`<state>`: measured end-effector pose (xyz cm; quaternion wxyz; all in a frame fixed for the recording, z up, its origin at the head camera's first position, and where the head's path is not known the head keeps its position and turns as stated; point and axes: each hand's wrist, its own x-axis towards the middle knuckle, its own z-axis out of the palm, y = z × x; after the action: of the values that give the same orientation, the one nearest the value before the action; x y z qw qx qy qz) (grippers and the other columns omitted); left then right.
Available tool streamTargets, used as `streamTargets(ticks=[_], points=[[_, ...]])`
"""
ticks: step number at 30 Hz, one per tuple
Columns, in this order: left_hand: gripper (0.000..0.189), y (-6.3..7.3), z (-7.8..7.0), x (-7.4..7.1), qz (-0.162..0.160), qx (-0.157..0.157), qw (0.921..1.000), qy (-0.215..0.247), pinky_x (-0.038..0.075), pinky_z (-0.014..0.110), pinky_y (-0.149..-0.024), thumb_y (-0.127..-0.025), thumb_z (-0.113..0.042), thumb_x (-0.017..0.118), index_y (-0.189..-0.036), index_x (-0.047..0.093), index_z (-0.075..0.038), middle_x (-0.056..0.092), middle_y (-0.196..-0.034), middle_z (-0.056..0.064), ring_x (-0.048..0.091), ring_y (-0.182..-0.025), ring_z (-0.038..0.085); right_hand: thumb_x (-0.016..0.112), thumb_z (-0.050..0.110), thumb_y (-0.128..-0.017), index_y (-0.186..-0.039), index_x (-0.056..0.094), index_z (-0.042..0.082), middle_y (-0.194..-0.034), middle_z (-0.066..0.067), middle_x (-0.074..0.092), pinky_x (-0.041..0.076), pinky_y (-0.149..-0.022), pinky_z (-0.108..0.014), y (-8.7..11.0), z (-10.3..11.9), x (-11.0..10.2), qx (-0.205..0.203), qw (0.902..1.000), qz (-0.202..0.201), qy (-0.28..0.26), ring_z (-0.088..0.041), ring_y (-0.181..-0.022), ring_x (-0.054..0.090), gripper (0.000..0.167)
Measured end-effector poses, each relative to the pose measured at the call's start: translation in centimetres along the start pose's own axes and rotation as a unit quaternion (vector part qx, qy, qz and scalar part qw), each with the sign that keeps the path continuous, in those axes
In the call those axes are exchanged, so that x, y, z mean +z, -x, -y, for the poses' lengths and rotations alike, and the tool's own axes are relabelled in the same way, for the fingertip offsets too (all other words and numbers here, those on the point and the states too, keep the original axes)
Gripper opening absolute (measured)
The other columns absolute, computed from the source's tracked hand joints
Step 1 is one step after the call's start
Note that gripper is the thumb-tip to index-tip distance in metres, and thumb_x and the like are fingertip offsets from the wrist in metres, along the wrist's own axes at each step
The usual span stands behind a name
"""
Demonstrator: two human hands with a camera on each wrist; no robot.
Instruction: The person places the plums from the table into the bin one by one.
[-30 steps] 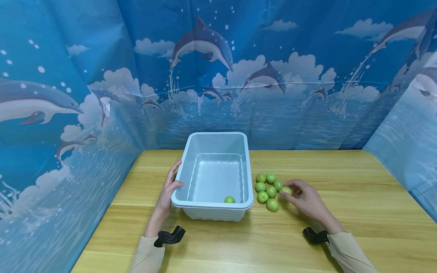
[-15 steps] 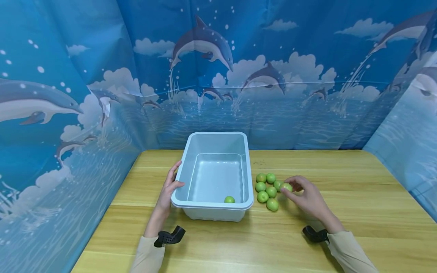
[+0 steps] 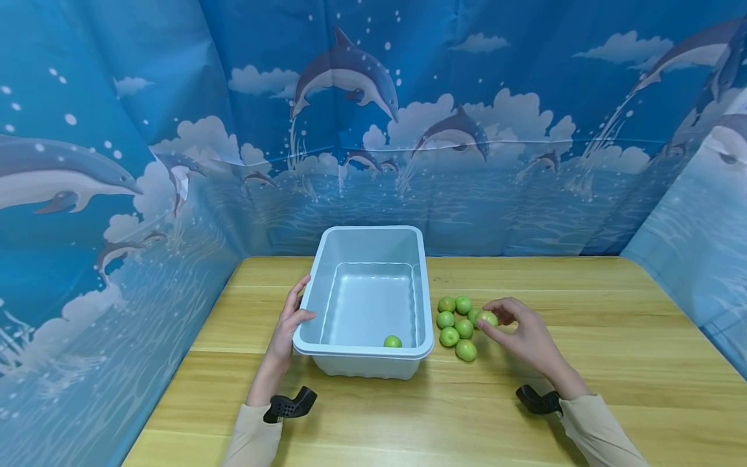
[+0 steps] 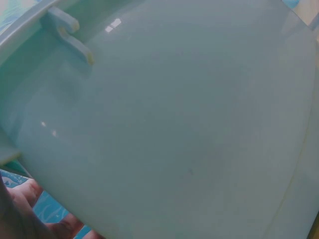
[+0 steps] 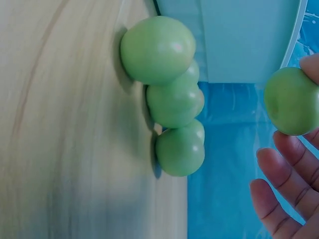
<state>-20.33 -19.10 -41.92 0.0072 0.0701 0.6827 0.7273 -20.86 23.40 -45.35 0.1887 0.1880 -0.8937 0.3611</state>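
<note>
A pale blue-grey plastic bin (image 3: 364,365) stands on the table, one round green fruit (image 3: 393,341) lying inside near its front wall. My left hand (image 3: 284,332) grips the bin's left rim, thumb over the edge and fingers outside. In the left wrist view the bin's wall (image 4: 174,119) covers most of the picture. My right hand (image 3: 525,337) pinches another green fruit (image 5: 289,102) between thumb and fingers, raised off the table. In the right wrist view its other fingers are spread below the fruit. Several more green fruits (image 3: 463,329) sit beside the bin, left of this hand.
The wooden table (image 3: 583,305) extends to both sides of the bin. A blue curtain (image 3: 373,188) printed with dolphins hangs behind it and along the sides. Black camera mounts (image 3: 290,405) are strapped to both wrists.
My right hand has lifted its green fruit off the table, moving it slightly up and left. The left hand and the bin have stayed in place.
</note>
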Motion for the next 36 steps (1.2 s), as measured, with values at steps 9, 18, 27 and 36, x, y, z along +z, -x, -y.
streamTargets(ticks=[9,18,27,36], points=[[0.067,0.0,0.0,0.0,-0.003,-0.002,1.0,-0.005,0.021,0.054,-0.101,-0.088,-0.006,0.045,-0.149,0.026,-0.026,0.017,-0.15,0.007,0.02,-0.132,0.032,0.076,0.02,-0.08,-0.105,0.065,0.015,-0.09,0.01,0.057,0.045,-0.069,-0.027,-0.5,1.2,-0.2,-0.033,0.9993,-0.016,-0.002,-0.009,-0.078,0.053,0.027],[0.067,0.0,0.0,0.1,-0.001,0.0,1.0,-0.001,0.02,0.054,-0.1,-0.088,-0.005,0.044,-0.149,0.026,-0.026,0.017,-0.151,0.007,0.02,-0.132,0.032,0.078,0.016,-0.078,-0.106,0.066,0.016,-0.092,0.011,0.059,0.042,-0.072,-0.023,-1.0,2.8,-0.5,-0.061,0.9978,-0.024,-0.013,-0.009,-0.08,0.053,0.03],[0.067,0.1,0.0,0.1,-0.003,-0.003,1.0,-0.002,0.02,0.055,-0.101,-0.088,-0.005,0.044,-0.149,0.026,-0.026,0.017,-0.151,0.007,0.019,-0.133,0.032,0.078,0.015,-0.078,-0.105,0.066,0.013,-0.089,0.012,0.056,0.043,-0.072,-0.023,-1.9,4.5,-0.5,-0.086,0.9957,-0.02,-0.03,-0.008,-0.08,0.052,0.03],[0.067,0.0,-0.1,0.1,-0.004,-0.003,1.0,-0.004,0.019,0.055,-0.101,-0.088,-0.006,0.045,-0.149,0.025,-0.026,0.015,-0.152,0.007,0.019,-0.133,0.032,0.078,0.014,-0.077,-0.107,0.064,0.018,-0.094,0.012,0.058,0.043,-0.071,-0.022,-2.8,5.9,-0.3,-0.129,0.9906,-0.016,-0.044,-0.007,-0.082,0.052,0.033]])
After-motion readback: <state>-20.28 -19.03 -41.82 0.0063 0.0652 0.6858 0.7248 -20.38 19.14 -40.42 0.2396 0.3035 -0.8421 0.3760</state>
